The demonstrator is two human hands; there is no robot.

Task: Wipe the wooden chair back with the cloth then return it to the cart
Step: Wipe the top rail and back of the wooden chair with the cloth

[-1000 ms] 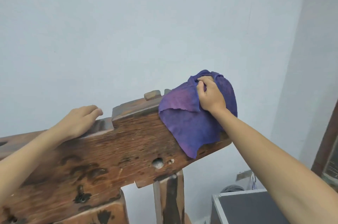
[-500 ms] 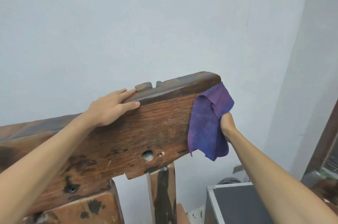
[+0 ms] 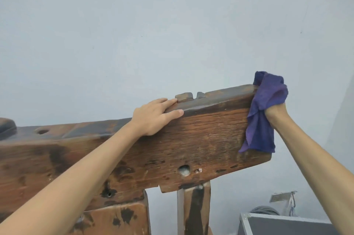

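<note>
Cloth (image 3: pixel 265 112) bunched in right hand (image 3: pixel 275 111), apparently against chair-back (image 3: pixel 201 139) end

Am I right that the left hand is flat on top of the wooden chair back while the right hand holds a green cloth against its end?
Not quite: the cloth is purple, not green, as the head view shows. The left hand does rest on the chair back, and the right hand grips the cloth at its end.

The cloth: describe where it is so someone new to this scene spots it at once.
Find the big dark wooden chair back running across the view. Follow its top rail to the far right end, where the right hand presses a bunched cloth against the end. It is the only purple, soft thing there.
</note>
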